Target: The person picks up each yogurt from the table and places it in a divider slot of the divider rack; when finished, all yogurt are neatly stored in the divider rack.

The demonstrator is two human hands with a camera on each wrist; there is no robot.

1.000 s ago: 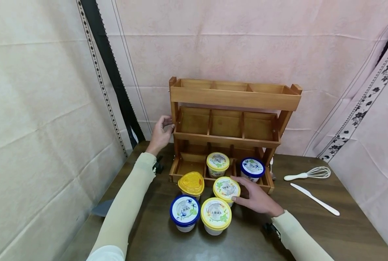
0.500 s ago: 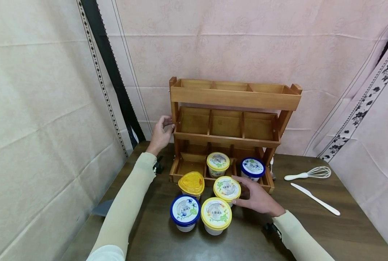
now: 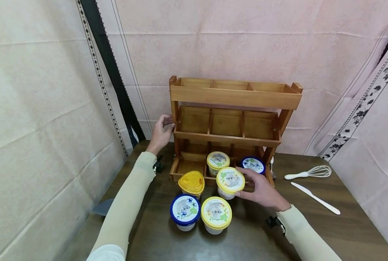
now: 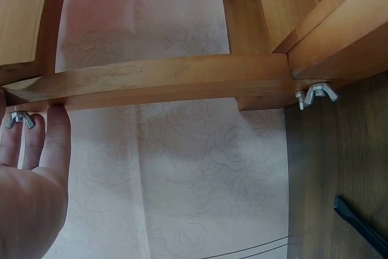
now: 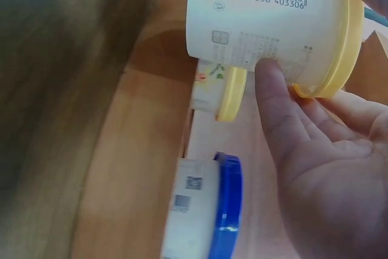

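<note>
Brown tabletop [image 3: 252, 239] below | yellow-lidded tub [image 3: 230, 181] held up tight by the front lip of the wooden rack [image 3: 234, 95], behind the front yellow tub [image 3: 216, 214] | right hand [image 3: 262, 192] pinching it sideways | left hand [image 3: 162, 134] well apart, fingertips against the rack's side post

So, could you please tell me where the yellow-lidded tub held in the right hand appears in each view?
Head: the yellow-lidded tub is below and right of the picture's centre, held by the right hand.
Left wrist: it is not in this picture.
Right wrist: it is at the top, right of centre, barcode showing and lid toward the right.
Shared landmark: the wooden rack, partly visible in both wrist views.
</note>
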